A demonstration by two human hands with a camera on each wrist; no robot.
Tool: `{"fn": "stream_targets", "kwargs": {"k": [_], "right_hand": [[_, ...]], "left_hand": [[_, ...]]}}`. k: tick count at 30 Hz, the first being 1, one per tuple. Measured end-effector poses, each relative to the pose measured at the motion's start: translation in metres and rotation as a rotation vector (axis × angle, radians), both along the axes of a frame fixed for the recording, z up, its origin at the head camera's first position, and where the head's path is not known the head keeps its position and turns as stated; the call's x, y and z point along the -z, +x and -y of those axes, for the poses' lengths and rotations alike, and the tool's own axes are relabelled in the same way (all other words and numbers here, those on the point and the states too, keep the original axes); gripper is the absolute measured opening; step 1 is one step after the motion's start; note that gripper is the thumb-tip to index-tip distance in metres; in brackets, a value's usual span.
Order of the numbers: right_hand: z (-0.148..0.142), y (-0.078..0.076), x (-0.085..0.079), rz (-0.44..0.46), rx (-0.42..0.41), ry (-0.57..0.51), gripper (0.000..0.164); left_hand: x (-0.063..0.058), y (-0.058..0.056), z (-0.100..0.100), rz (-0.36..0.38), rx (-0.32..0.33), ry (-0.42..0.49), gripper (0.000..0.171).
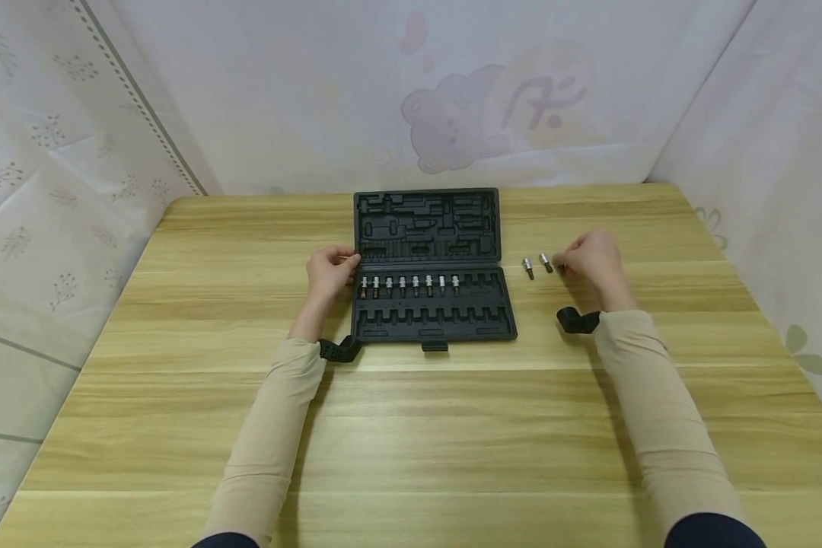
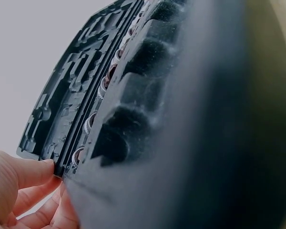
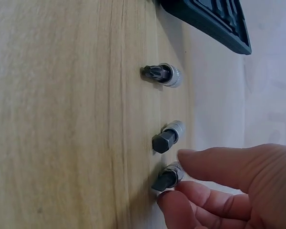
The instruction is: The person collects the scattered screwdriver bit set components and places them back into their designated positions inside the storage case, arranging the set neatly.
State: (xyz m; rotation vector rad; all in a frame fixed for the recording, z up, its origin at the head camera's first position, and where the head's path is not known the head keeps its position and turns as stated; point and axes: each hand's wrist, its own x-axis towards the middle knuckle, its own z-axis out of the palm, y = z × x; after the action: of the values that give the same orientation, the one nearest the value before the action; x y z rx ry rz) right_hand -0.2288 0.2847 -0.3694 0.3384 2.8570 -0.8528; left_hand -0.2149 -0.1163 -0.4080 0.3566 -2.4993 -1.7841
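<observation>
A black bit socket case lies unfolded on the table, with a row of several silver-topped bit sockets in its near half. My left hand grips the case's left side by the hinge; in the left wrist view its thumb lies on the edge and the fingers are below. To the right of the case, my right hand has thumb and fingers round a flat-tipped bit socket. Beside it on the table lie a hex bit socket and a splined bit socket.
The wooden table reaches back to a pale printed curtain, with more curtain at both sides. Black wrist straps sit at both cuffs. The case's lid half has moulded recesses and lies flat towards the back.
</observation>
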Motion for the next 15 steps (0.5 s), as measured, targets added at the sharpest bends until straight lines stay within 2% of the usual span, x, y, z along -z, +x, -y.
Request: {"fn": "stream_targets", "kwargs": {"k": [9,15], "right_hand": [[-0.0005,-0.0039,0.0011,0.032,-0.041,0.079,0.023],[-0.0011,-0.0053,0.0009,0.033,-0.081,0.111,0.034]], "left_hand": [[0.0023,-0.0018,0.0007,-0.003,-0.001,0.006,0.019],[0.0035,-0.0030,0.0011,0.011,-0.002,0.008,0.019]]}}
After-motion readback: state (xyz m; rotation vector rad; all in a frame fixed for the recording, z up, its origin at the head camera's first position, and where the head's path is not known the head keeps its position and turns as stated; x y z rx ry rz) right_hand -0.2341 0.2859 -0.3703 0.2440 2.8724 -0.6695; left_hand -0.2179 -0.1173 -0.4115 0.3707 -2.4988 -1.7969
